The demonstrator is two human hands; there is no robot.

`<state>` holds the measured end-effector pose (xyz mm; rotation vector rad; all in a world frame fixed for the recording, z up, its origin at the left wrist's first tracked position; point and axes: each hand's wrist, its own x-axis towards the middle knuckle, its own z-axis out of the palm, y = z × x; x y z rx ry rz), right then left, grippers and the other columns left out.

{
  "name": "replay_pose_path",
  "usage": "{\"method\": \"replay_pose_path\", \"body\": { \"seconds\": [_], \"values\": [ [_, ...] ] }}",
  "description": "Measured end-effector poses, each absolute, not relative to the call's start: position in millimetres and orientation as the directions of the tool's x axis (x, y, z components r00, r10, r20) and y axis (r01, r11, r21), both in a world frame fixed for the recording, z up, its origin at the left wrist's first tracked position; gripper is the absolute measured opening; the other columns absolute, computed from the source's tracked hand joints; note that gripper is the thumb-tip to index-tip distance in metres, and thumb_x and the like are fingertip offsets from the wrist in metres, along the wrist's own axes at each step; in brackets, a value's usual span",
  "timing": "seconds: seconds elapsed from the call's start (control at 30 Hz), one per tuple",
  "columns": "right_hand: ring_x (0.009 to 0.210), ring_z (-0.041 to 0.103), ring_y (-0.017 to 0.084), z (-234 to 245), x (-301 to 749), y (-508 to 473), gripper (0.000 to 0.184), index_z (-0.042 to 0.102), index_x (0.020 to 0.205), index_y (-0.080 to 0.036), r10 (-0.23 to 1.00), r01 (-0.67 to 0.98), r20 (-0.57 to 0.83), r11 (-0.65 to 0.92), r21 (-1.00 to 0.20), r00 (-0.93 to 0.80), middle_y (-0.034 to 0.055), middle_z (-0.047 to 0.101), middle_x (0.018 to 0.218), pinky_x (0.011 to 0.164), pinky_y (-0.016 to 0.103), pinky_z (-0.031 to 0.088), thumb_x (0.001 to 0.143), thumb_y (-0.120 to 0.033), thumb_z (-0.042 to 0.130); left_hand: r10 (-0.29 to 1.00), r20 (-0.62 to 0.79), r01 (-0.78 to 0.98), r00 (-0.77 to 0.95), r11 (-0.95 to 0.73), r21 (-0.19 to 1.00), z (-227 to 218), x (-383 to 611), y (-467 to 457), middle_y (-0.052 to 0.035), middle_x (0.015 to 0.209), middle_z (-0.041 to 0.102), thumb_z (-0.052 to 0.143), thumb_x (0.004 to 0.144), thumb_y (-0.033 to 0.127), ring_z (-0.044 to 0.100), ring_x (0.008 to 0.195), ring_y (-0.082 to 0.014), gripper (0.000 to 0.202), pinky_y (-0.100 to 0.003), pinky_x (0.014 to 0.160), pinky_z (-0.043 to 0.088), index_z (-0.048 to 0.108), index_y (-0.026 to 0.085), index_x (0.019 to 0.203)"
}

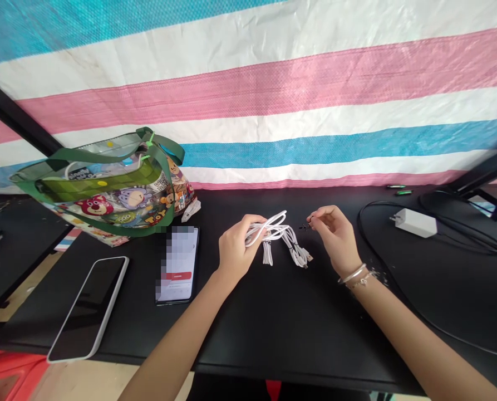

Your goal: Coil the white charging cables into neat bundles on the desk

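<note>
My left hand [235, 245] is closed around a bundle of coiled white cables [279, 236], held just above the black table [273, 334]. The cable ends with their plugs hang down to the right of that hand. My right hand [335, 234] is a little to the right, fingers pinched on a small dark tie [305, 225] near the bundle. A bracelet sits on my right wrist.
A cartoon-print tote bag [114, 195] with green straps stands at the left. Two phones lie near it, one dark-screened [90, 306] and one lit [178, 264]. A white charger [415, 223] and black cables [382, 267] lie at the right. A striped tarp hangs behind.
</note>
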<state>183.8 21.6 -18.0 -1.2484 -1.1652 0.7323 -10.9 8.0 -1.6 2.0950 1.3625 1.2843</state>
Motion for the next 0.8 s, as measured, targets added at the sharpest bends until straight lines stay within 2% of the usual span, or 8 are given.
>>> {"method": "replay_pose_path", "body": {
  "seconds": [0.17,0.3,0.4,0.57,0.67,0.8],
  "values": [
    [0.065,0.06,0.019,-29.3,193.8,30.3,0.005,0.05,0.068,-0.024,0.893,0.414,0.371,0.246,-0.876,0.254,0.0009,0.059,0.068,0.056,0.031,0.047,0.068,-0.028,0.052,0.884,0.455,0.562,0.109,-0.432,0.705,-1.0,-12.0,7.9,0.0028,0.072,0.074,0.044,0.09,0.025,0.07,0.071,-0.0157,0.016,-0.021,0.064,0.046,0.06,0.023,0.088],
    [0.064,0.057,0.019,-36.7,198.6,34.4,0.001,0.053,0.068,-0.024,0.891,0.468,0.396,0.26,-0.845,0.22,0.0008,0.059,0.068,0.059,0.033,0.046,0.068,-0.023,0.052,0.896,0.431,0.548,0.108,-0.416,0.726,0.5,-12.5,7.3,0.0021,0.074,0.075,0.042,0.091,0.027,0.071,0.072,-0.0164,0.019,-0.021,0.064,0.046,0.061,0.023,0.087],
    [0.069,0.055,0.021,-39.2,199.2,34.8,0.007,0.056,0.068,-0.025,0.883,0.507,0.426,0.28,-0.815,0.196,0.0015,0.058,0.07,0.067,0.038,0.046,0.067,-0.018,0.054,0.893,0.438,0.545,0.106,-0.42,0.725,0.9,-12.4,7.3,0.0018,0.075,0.075,0.043,0.091,0.027,0.071,0.073,-0.0168,0.019,-0.022,0.063,0.046,0.061,0.023,0.087],
    [0.085,0.054,0.027,-34.4,196.7,30.3,0.017,0.061,0.075,-0.026,0.786,0.66,0.601,0.376,-0.65,0.144,0.0058,0.058,0.085,0.08,0.047,0.043,0.072,-0.012,0.052,0.884,0.457,0.567,0.099,-0.428,0.704,1.0,-12.6,7.5,0.0016,0.073,0.074,0.043,0.09,0.025,0.069,0.071,-0.0161,0.02,-0.022,0.064,0.047,0.062,0.022,0.086],
    [0.088,0.056,0.027,-26.1,192.2,24.3,0.016,0.06,0.079,-0.026,0.768,0.666,0.635,0.431,-0.608,0.084,0.0062,0.059,0.089,0.082,0.047,0.043,0.077,-0.014,0.051,0.877,0.468,0.567,0.114,-0.444,0.694,0.7,-12.5,7.0,0.0017,0.073,0.074,0.042,0.091,0.024,0.069,0.07,-0.0156,0.021,-0.021,0.064,0.047,0.062,0.022,0.087],
    [0.089,0.058,0.026,-14.8,180.8,13.5,0.012,0.06,0.087,-0.026,0.791,0.595,0.606,0.527,-0.607,-0.082,0.0056,0.063,0.09,0.079,0.044,0.045,0.082,-0.02,0.051,0.875,0.464,0.548,0.138,-0.458,0.7,0.1,-11.3,5.9,0.0022,0.075,0.074,0.042,0.091,0.025,0.069,0.071,-0.0155,0.021,-0.021,0.064,0.047,0.062,0.023,0.088]
  ]
}}
